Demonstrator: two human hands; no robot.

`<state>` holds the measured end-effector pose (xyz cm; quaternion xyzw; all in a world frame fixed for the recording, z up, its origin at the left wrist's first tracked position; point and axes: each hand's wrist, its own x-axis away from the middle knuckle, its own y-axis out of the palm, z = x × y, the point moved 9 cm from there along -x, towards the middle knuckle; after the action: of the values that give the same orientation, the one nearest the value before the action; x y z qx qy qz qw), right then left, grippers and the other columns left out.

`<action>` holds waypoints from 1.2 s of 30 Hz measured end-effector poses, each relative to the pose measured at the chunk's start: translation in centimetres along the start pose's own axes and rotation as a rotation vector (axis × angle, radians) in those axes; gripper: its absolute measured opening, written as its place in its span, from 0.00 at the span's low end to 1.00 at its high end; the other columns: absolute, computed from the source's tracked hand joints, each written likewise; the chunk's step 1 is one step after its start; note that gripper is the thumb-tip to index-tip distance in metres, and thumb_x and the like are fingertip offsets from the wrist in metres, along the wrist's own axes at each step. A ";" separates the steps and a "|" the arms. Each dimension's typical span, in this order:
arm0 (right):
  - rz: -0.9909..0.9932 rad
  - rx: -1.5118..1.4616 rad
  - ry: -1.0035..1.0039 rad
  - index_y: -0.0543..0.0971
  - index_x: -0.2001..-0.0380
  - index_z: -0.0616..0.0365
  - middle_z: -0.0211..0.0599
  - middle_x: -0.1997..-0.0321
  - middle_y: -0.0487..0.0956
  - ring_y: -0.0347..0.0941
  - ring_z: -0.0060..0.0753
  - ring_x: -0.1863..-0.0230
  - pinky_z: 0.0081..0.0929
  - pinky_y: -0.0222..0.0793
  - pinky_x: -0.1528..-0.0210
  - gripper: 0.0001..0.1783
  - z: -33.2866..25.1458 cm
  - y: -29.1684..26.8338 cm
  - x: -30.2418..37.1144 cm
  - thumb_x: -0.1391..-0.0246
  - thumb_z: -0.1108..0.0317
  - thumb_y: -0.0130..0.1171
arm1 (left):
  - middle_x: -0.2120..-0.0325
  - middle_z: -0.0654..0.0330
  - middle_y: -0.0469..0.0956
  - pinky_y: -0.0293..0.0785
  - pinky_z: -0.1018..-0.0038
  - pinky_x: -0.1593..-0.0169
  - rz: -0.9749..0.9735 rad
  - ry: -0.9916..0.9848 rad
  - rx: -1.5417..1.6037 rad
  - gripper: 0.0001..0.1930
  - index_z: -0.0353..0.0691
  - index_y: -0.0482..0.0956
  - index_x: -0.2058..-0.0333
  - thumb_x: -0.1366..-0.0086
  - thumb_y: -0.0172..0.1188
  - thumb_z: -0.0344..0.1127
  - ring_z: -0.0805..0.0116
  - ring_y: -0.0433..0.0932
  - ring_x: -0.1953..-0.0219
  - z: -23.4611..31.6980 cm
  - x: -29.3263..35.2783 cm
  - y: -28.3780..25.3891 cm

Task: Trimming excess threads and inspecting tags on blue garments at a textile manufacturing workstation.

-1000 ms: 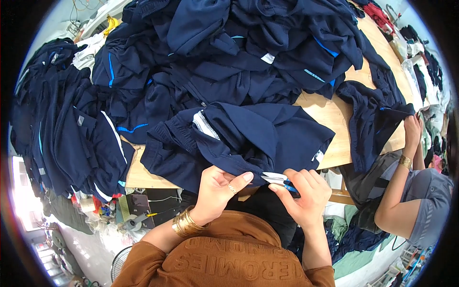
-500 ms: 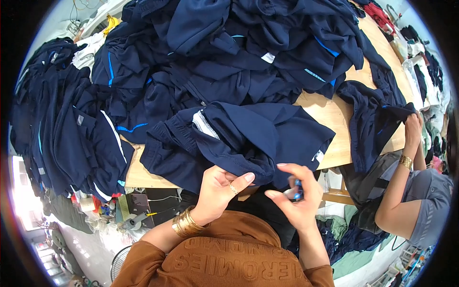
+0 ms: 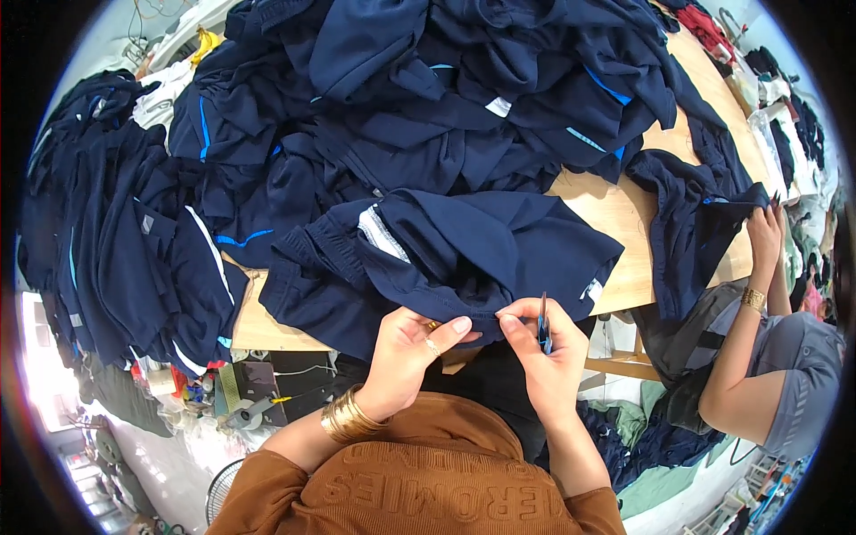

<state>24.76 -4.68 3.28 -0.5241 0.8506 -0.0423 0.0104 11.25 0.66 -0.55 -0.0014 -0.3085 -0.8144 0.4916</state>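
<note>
Thread-trimming step, looks like: left hand [image 3: 412,343] pinches the navy shorts' [image 3: 464,259] hem at the surface's near edge, right hand [image 3: 546,357] grips small blue snips [image 3: 541,323], which next need lining up on a loose thread.

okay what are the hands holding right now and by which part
Both hands pinch the near edge of the navy garment: left hand and right hand side by side. The right also grips a small blue thread snipper by its body.

Three hands: left hand [image 3: 412,349], right hand [image 3: 546,357], co-worker's hand [image 3: 765,234]; one thread snips [image 3: 541,323].
</note>
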 end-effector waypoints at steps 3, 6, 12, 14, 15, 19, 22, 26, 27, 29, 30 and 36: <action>0.015 -0.031 0.050 0.75 0.71 0.63 0.17 0.81 0.67 0.55 0.06 0.78 0.07 0.52 0.76 0.02 0.1 0.0 0.1 0.49 0.76 0.57 | 0.66 0.54 0.78 0.73 0.70 0.55 -0.016 -0.038 0.007 0.07 0.32 0.74 0.65 0.42 0.55 0.28 0.67 0.77 0.62 -0.4 -0.2 -0.3; 0.034 -0.021 0.038 0.76 0.71 0.63 0.17 0.80 0.67 0.55 0.06 0.78 0.07 0.52 0.76 0.02 0.0 -0.3 0.0 0.49 0.76 0.57 | 0.66 0.54 0.78 0.73 0.69 0.55 -0.024 -0.056 0.004 0.07 0.33 0.74 0.65 0.42 0.55 0.28 0.67 0.77 0.62 -0.9 -0.2 -0.6; -0.251 0.144 -0.157 0.77 0.72 0.58 0.27 0.78 0.75 0.68 0.17 0.79 0.14 0.62 0.75 0.08 -2.1 0.1 0.7 0.60 0.78 0.61 | 0.69 0.56 0.79 0.74 0.75 0.58 0.015 -0.048 0.099 0.04 0.32 0.76 0.68 0.43 0.58 0.25 0.71 0.78 0.67 -0.2 -0.3 -0.3; -0.377 0.345 -0.306 0.78 0.71 0.54 0.29 0.78 0.74 0.68 0.25 0.81 0.17 0.63 0.77 0.14 -2.9 0.8 0.9 0.67 0.79 0.61 | 0.69 0.55 0.78 0.74 0.75 0.58 0.012 -0.047 0.087 0.04 0.32 0.75 0.68 0.43 0.58 0.24 0.71 0.78 0.67 -0.1 -0.4 -0.3; -0.248 0.418 -0.265 0.77 0.69 0.55 0.29 0.78 0.73 0.66 0.25 0.81 0.20 0.63 0.77 0.14 -2.6 -0.1 0.7 0.65 0.74 0.64 | 0.69 0.55 0.78 0.74 0.75 0.58 0.009 -0.048 0.074 0.05 0.32 0.75 0.67 0.43 0.57 0.24 0.71 0.78 0.67 -0.1 -0.4 -0.3; 0.015 0.548 -0.351 0.76 0.71 0.58 0.29 0.80 0.71 0.64 0.26 0.81 0.21 0.59 0.78 0.17 -3.3 -2.7 0.5 0.65 0.62 0.69 | 0.68 0.55 0.78 0.75 0.74 0.58 0.001 -0.016 0.041 0.05 0.31 0.75 0.67 0.43 0.58 0.24 0.71 0.78 0.66 0.5 -0.4 -0.1; 0.036 0.631 -0.372 0.76 0.73 0.58 0.29 0.82 0.70 0.64 0.27 0.82 0.22 0.58 0.80 0.16 -2.9 -2.9 0.9 0.64 0.62 0.68 | 0.69 0.55 0.78 0.75 0.74 0.58 -0.017 -0.015 0.029 0.05 0.31 0.75 0.67 0.43 0.58 0.24 0.70 0.78 0.66 0.4 -0.5 0.0; 0.038 0.731 -0.502 0.76 0.75 0.57 0.28 0.83 0.69 0.62 0.28 0.83 0.23 0.56 0.81 0.14 -2.9 -2.1 1.2 0.63 0.63 0.67 | 0.69 0.55 0.78 0.75 0.75 0.58 -0.001 -0.021 0.026 0.06 0.31 0.75 0.67 0.44 0.58 0.24 0.70 0.78 0.67 0.4 -0.5 -0.1; 0.035 0.748 -0.522 0.76 0.75 0.57 0.28 0.83 0.69 0.62 0.28 0.83 0.23 0.55 0.81 0.13 -3.0 -1.9 1.2 0.63 0.63 0.67 | 0.69 0.56 0.78 0.75 0.75 0.58 0.007 -0.023 0.028 0.06 0.31 0.75 0.67 0.44 0.58 0.24 0.71 0.78 0.68 0.3 -0.4 -0.2; 0.028 0.761 -0.521 0.76 0.75 0.57 0.28 0.83 0.69 0.61 0.28 0.83 0.24 0.55 0.80 0.14 -3.0 -1.7 1.2 0.63 0.62 0.67 | 0.69 0.56 0.78 0.75 0.75 0.59 0.011 -0.026 0.024 0.06 0.31 0.75 0.67 0.44 0.58 0.24 0.71 0.78 0.68 0.3 -0.4 -0.2; 0.021 0.775 -0.519 0.76 0.75 0.56 0.27 0.83 0.69 0.61 0.28 0.83 0.24 0.55 0.80 0.14 -3.0 -1.5 1.2 0.63 0.61 0.67 | 0.70 0.56 0.78 0.75 0.75 0.59 0.015 -0.029 0.022 0.06 0.31 0.75 0.67 0.44 0.58 0.24 0.71 0.78 0.68 0.2 -0.3 -0.3; 0.009 0.770 -0.529 0.76 0.75 0.56 0.28 0.83 0.68 0.61 0.29 0.83 0.24 0.55 0.80 0.14 -3.0 -1.3 1.3 0.63 0.59 0.67 | 0.70 0.56 0.78 0.74 0.76 0.59 0.011 -0.025 0.039 0.05 0.32 0.75 0.68 0.44 0.58 0.24 0.71 0.78 0.68 0.3 -0.3 -0.1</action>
<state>25.12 -6.22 6.44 -0.4711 0.7434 -0.2198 0.4208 11.28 1.13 -0.42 -0.0039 -0.3303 -0.8054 0.4922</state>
